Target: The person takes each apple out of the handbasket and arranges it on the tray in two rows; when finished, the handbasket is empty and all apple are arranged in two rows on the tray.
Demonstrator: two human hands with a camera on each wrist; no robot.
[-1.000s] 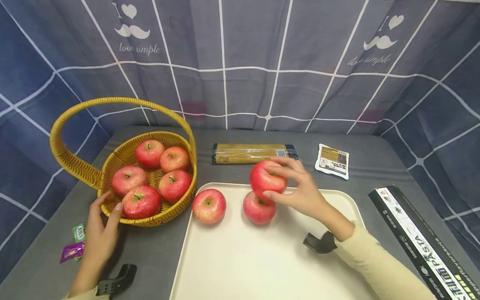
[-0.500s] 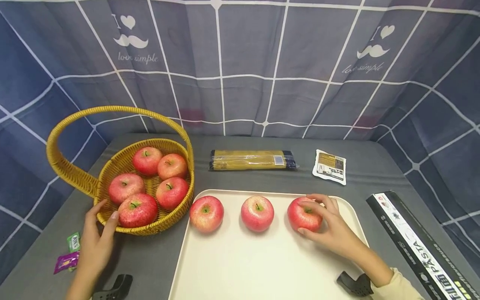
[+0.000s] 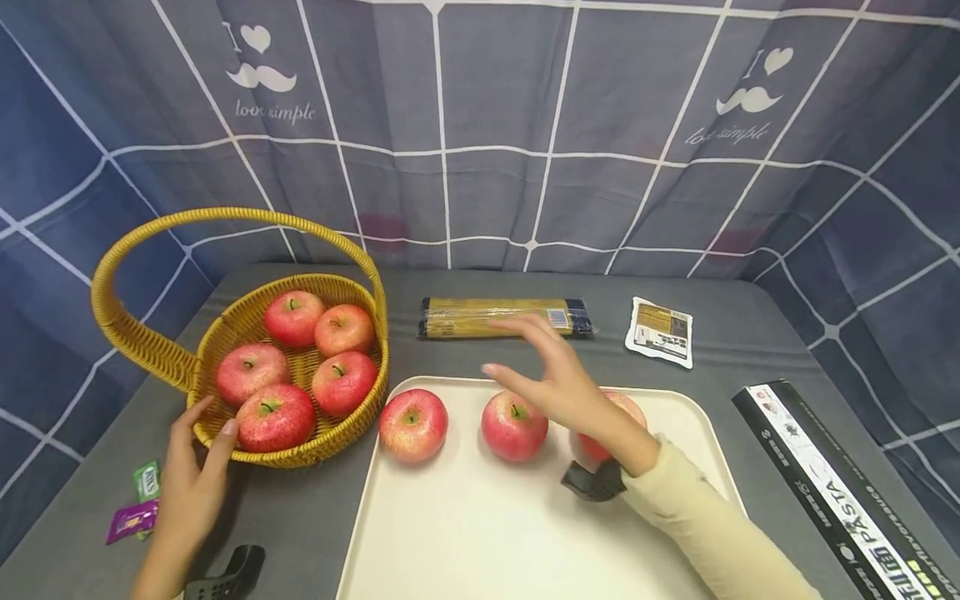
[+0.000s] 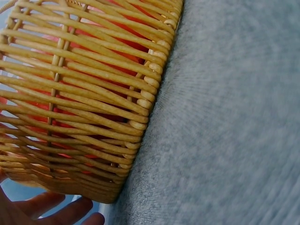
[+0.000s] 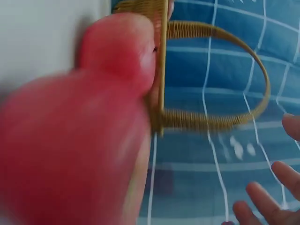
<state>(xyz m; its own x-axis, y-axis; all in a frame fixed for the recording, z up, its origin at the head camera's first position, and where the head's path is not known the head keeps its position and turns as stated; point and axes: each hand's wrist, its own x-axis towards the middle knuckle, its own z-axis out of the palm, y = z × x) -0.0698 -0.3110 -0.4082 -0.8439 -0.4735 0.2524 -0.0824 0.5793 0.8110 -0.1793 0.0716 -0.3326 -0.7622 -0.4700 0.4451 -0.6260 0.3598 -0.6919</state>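
My left hand [image 3: 193, 492] touches the near left side of the yellow wicker basket [image 3: 341, 433], with thumb and a fingertip at its rim. In the left wrist view its fingers [image 4: 70, 213] lie fairly straight by the basket's woven side. Several red apples [image 3: 276, 417] sit inside. My right hand [image 3: 558, 379] is above the cream tray [image 3: 465, 525], fingers spread and holding nothing. Under it, a row of three apples stands along the tray's far edge: a left apple [image 3: 413, 426], a middle apple [image 3: 512, 429], and a right apple [image 3: 626, 407] partly covered by my wrist.
A pack of spaghetti [image 3: 465, 318] lies behind the tray, with a white sachet [image 3: 660, 332] to its right. A long black pasta box [image 3: 832, 492] lies at the right. Small green [image 3: 147, 481] and purple packets [image 3: 132, 521] lie left of my left hand.
My right hand has set its apple down at the tray's right, let go, and moved back left above the row. My left hand has stayed at the basket.
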